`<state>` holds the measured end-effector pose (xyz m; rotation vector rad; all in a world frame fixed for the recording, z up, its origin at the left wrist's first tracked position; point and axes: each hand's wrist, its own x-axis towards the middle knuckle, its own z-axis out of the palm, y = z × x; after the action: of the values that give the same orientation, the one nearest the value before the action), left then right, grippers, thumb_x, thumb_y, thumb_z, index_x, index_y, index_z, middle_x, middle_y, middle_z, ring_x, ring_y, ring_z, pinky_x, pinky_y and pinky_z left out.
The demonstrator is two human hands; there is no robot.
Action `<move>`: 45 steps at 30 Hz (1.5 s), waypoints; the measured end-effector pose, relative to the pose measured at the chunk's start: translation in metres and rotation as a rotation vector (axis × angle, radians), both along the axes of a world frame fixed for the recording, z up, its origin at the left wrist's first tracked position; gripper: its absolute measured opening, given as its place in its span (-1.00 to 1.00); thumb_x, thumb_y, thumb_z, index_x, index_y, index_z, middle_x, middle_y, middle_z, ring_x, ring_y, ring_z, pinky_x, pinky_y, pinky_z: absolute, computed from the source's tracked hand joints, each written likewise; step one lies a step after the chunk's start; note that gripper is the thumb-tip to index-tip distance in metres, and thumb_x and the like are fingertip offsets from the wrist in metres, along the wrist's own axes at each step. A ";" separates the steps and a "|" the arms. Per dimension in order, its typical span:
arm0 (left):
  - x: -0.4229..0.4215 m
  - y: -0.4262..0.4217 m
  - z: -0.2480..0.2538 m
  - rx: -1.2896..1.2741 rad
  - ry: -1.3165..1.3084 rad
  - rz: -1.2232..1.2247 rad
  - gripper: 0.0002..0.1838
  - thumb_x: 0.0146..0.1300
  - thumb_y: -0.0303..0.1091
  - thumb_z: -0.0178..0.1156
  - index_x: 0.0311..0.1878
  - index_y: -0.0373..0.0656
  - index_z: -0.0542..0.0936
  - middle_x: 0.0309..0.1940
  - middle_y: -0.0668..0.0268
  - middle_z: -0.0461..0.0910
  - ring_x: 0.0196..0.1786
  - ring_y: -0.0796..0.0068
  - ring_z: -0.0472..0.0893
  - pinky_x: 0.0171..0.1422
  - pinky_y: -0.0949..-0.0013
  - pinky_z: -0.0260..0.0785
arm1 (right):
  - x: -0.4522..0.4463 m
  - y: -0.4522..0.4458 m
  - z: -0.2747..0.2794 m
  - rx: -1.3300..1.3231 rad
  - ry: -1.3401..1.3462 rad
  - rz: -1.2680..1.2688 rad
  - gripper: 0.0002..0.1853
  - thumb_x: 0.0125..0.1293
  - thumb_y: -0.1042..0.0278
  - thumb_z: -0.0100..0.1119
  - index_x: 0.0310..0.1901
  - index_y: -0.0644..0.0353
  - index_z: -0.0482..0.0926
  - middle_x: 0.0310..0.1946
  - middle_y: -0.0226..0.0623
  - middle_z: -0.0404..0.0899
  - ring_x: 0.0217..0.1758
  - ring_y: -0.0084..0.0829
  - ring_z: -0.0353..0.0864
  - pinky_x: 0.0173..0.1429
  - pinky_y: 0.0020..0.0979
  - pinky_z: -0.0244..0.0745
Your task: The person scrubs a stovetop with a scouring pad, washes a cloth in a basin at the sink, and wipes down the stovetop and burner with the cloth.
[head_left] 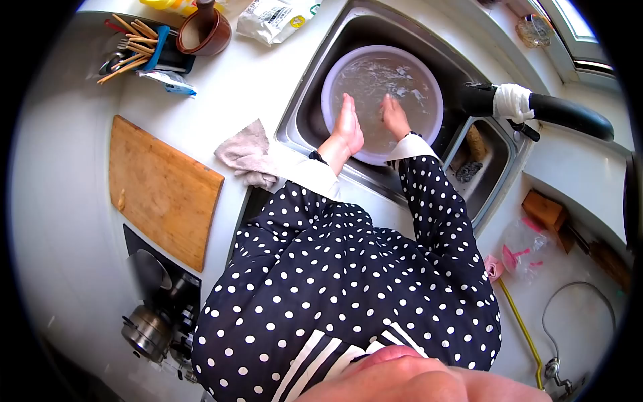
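A round pale lilac basin (437, 110) stands in the large bowl of the steel sink (307, 110). Cloudy greyish water (375, 77) fills much of it, with white streaks or foam on the surface. My left hand (347, 127) is over the basin's near left part, palm turned inward and fingers stretched out. Facing it, my right hand (394, 115) is over the water with its fingers extended, the tips partly blurred. A gap of water shows between the two hands, and I see nothing held in either. Whether the fingertips touch the water, I cannot tell.
A black faucet (569, 115) wrapped in white cloth is right of the basin. The small sink bowl holds a dark scrubber (468, 171). Leftward lie a crumpled cloth (246, 153), a cutting board (164, 191), a chopstick holder (159, 50) and a brown pot (213, 37).
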<state>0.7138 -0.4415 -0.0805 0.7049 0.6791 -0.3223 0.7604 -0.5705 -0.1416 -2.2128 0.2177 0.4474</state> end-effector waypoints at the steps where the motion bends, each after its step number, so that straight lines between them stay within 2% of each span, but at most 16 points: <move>1: 0.000 0.003 -0.001 0.010 0.000 -0.005 -0.11 0.24 0.35 -0.31 0.42 -0.03 -0.30 0.43 0.25 -0.57 0.45 0.20 -0.54 0.41 0.19 -0.78 | 0.001 0.005 0.005 -0.323 -0.281 0.140 -0.61 0.34 0.02 -0.12 -0.05 0.18 0.42 -0.07 0.03 0.43 -0.03 -0.22 0.48 -0.16 -0.24 0.46; 2: -0.001 0.006 0.000 0.022 0.001 -0.010 -0.12 0.25 0.34 -0.31 0.42 -0.03 -0.29 0.43 0.25 -0.56 0.45 0.19 -0.53 0.41 0.17 -0.78 | -0.007 0.006 0.012 -0.432 -0.105 0.134 -0.60 0.30 0.17 -0.07 0.12 0.15 0.36 0.22 0.15 0.15 0.31 -0.04 0.16 0.18 -0.08 0.30; 5: -0.004 0.008 -0.004 0.048 0.056 -0.058 -0.15 0.26 0.32 -0.31 0.42 -0.02 -0.27 0.44 0.26 -0.53 0.46 0.16 -0.49 0.40 0.10 -0.77 | -0.022 0.000 -0.040 -0.625 -0.008 0.532 -0.61 0.25 0.33 -0.04 0.12 0.18 0.34 0.26 0.09 0.10 0.21 0.03 0.30 0.11 -0.10 0.37; 10: -0.004 0.006 -0.017 -0.007 0.171 -0.129 -0.20 0.28 0.28 -0.30 0.43 0.04 -0.22 0.44 0.28 -0.50 0.47 0.14 -0.42 0.38 -0.06 -0.73 | -0.010 -0.022 -0.051 -0.363 0.039 0.140 -0.82 0.08 0.50 0.04 -0.31 0.21 0.62 -0.49 -0.07 0.61 -0.29 -0.04 0.61 -0.16 -0.23 0.49; 13: -0.003 -0.002 -0.045 -0.033 0.239 -0.177 -0.23 0.28 0.26 -0.29 0.43 0.08 -0.20 0.45 0.27 -0.48 0.47 0.14 -0.39 0.38 -0.11 -0.70 | 0.001 -0.028 -0.057 0.226 0.309 -0.038 -0.80 0.05 0.43 0.11 -0.26 0.20 0.61 -0.41 -0.08 0.62 -0.29 -0.05 0.61 -0.18 -0.28 0.49; 17: 0.001 -0.020 -0.028 -0.057 0.376 -0.102 -0.23 0.27 0.21 -0.20 0.43 0.08 -0.16 0.45 0.28 -0.42 0.47 0.16 -0.36 0.39 -0.10 -0.64 | -0.023 -0.014 -0.042 -0.346 -0.401 0.548 -0.77 0.12 0.29 0.12 -0.20 0.14 0.62 -0.27 -0.09 0.62 -0.18 -0.03 0.59 -0.01 -0.14 0.48; 18: -0.002 -0.022 -0.001 0.051 0.361 -0.076 -0.22 0.26 0.18 -0.13 0.36 -0.21 0.04 0.39 0.03 -0.05 0.39 0.15 0.06 0.37 0.02 -0.05 | -0.030 -0.011 -0.050 -0.451 -0.358 0.675 -0.74 0.11 0.30 0.12 -0.16 0.15 0.61 -0.25 -0.07 0.61 -0.17 -0.04 0.59 0.01 -0.13 0.47; 21: -0.008 -0.014 -0.007 -0.013 0.332 -0.092 -0.17 0.24 0.17 -0.09 0.41 -0.06 -0.15 0.43 0.12 -0.32 0.45 0.17 -0.20 0.40 -0.04 -0.40 | -0.027 -0.017 -0.141 -0.540 0.053 0.977 -0.69 0.07 0.27 0.16 -0.14 0.16 0.58 -0.23 -0.04 0.59 -0.15 -0.03 0.58 0.03 -0.12 0.45; 26: -0.008 -0.016 -0.072 -0.058 0.323 -0.068 -0.24 0.24 0.19 -0.13 0.36 -0.11 0.06 0.39 0.10 -0.04 0.44 0.23 -0.14 0.40 -0.07 -0.45 | -0.029 0.002 0.005 -0.258 -0.010 0.532 -0.70 0.12 0.19 0.16 -0.25 0.28 0.53 -0.34 0.06 0.57 -0.21 -0.01 0.57 -0.15 -0.18 0.44; 28: -0.012 -0.013 -0.020 0.048 0.292 -0.098 -0.28 0.25 0.17 -0.12 0.31 -0.16 0.15 0.31 0.08 0.13 0.40 0.25 -0.06 0.38 -0.07 -0.28 | -0.035 -0.002 0.020 -0.048 0.009 0.406 -0.68 0.15 0.17 0.14 -0.28 0.32 0.50 -0.47 0.03 0.54 -0.38 -0.03 0.54 -0.26 -0.19 0.39; 29: -0.011 -0.011 0.008 0.104 0.339 -0.104 -0.34 0.26 0.16 -0.17 0.22 -0.19 0.22 0.10 0.05 0.29 0.17 0.17 0.26 0.29 -0.13 -0.07 | -0.042 -0.001 0.042 0.050 0.000 0.401 -0.71 0.18 0.22 0.10 -0.29 0.34 0.47 -0.43 0.03 0.53 -0.38 -0.09 0.51 -0.25 -0.22 0.37; 31: -0.013 -0.019 0.026 0.176 0.293 -0.081 -0.34 0.26 0.16 -0.17 0.22 -0.20 0.22 0.11 0.04 0.28 0.18 0.16 0.26 0.29 -0.12 -0.07 | -0.056 -0.003 0.047 0.164 -0.087 0.358 -0.72 0.30 0.21 -0.01 -0.24 0.31 0.47 -0.39 -0.29 0.53 -0.35 -0.56 0.42 -0.26 -0.45 0.34; 34: -0.016 -0.041 0.028 0.285 0.195 -0.052 -0.34 0.27 0.15 -0.18 0.22 -0.21 0.22 0.12 0.03 0.27 0.19 0.16 0.25 0.30 -0.09 -0.06 | -0.044 -0.004 0.052 0.571 0.161 -0.006 -0.63 0.36 0.05 -0.18 -0.16 0.22 0.44 -0.24 -0.24 0.46 -0.12 -0.29 0.45 -0.03 -0.29 0.34; 38: -0.014 -0.052 0.030 0.400 0.122 0.010 -0.34 0.27 0.13 -0.18 0.23 -0.22 0.22 0.14 0.01 0.26 0.21 0.15 0.25 0.31 -0.06 -0.06 | -0.030 -0.013 0.038 0.996 0.310 -0.519 -0.53 0.41 0.03 -0.28 0.14 0.23 0.32 0.10 -0.20 0.37 0.19 -0.35 0.32 0.24 -0.39 0.20; 41: -0.011 -0.051 0.029 0.457 0.100 0.036 -0.35 0.28 0.12 -0.19 0.23 -0.23 0.22 0.16 0.00 0.25 0.22 0.14 0.25 0.32 -0.04 -0.05 | -0.072 0.020 0.120 1.122 0.323 -0.140 -0.53 0.44 0.13 -0.37 0.25 0.24 0.20 0.30 -0.16 0.16 0.36 -0.34 0.14 0.38 -0.35 0.06; 45: -0.002 -0.053 0.028 0.520 0.076 0.062 -0.35 0.28 0.11 -0.19 0.23 -0.24 0.22 0.17 -0.02 0.24 0.23 0.13 0.24 0.33 0.00 -0.04 | -0.056 0.020 0.121 0.992 0.279 -0.370 -0.42 0.43 -0.04 -0.41 0.27 0.26 0.16 0.23 -0.17 0.25 0.29 -0.27 0.21 0.34 -0.28 0.09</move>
<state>0.7113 -0.4948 -0.0526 1.1670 0.8662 -0.1126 0.7041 -0.5509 -0.0207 -1.1084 0.4327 0.5073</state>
